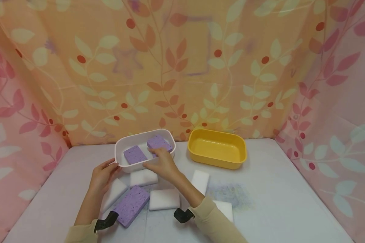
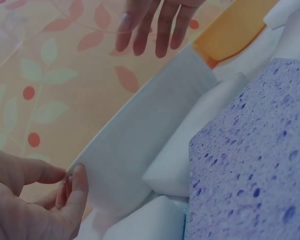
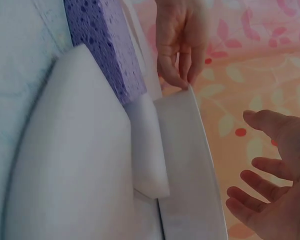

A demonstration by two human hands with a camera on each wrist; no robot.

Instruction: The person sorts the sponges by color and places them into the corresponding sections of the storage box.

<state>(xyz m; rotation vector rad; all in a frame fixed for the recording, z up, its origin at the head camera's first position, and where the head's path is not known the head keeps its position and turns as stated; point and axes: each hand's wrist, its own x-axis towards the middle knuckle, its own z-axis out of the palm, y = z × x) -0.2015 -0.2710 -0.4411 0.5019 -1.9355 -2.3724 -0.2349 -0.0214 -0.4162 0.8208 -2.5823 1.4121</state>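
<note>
— Starting with the left hand (image 1: 101, 177): holding what?
— Pinching the white tub (image 1: 133, 168) by the rim at its near left corner, between thumb and fingers.
— And with the right hand (image 1: 165, 166)?
— Spread wide, thumb well apart from the fingers, over the near right side of the tub. In the head view, overlapping the right purple sponge (image 1: 159, 141); impossible to tell whether touching.
— Elsewhere in the tub?
— Left of centre, on the bottom, the left purple sponge (image 1: 135, 155).
— And outside it?
— Just in front, scattered over the worktop (image 1: 276, 192), white blocks (image 1: 144, 178), with the near purple sponge (image 1: 132, 206) lying among them.
— Farther out?
— To the right of the white tub, near but apart, a yellow tub (image 1: 217, 163). Behind everything, a leaf-patterned curtain (image 1: 170, 50).
</note>
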